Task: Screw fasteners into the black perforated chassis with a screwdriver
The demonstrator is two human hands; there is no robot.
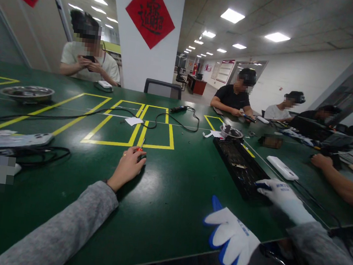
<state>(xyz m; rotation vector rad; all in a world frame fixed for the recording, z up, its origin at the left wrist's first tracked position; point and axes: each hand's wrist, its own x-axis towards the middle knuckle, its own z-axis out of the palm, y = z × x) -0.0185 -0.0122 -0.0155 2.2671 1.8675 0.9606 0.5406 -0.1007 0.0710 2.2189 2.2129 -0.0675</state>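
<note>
Lettering in black brushwork, merged Chinese characters, fills the red diamond (151, 14) at the top of the frame. Blue print on my gloved right hand (279, 193) and on the loose glove (231, 236), lower right of centre, is too small to read. My bare left hand (128, 163), near centre, is closed on a red-handled tool (140, 149), its metal shaft pointing up the frame, my forearm slanting in from lower left. My right hand lies back-up at the black tray (230, 168), right of centre on the green bench (167, 216); I cannot tell whether its fingers grip.
</note>
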